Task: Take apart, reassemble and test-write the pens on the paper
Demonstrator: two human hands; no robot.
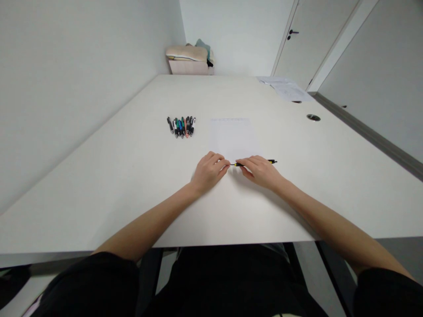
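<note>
My right hand (259, 171) is closed around a black and yellow pen (272, 161), which lies sideways just above the table, its clip end poking out to the right. From the pen's left end sticks a thin dark pen refill (232, 164). The fingertips of my left hand (209, 171) pinch the refill's outer end. How much of the refill is inside the barrel is hidden. Both hands are at the near edge of a white sheet of paper (233, 136) with a faint row of marks along its top.
On the white table (132, 185), several pens (181, 127) lie side by side left of the sheet. Loose papers (286, 88) are at the far right, near a round cable hole (313, 117). Beyond the far edge sits a box (188, 67) with cushions (187, 53) on top.
</note>
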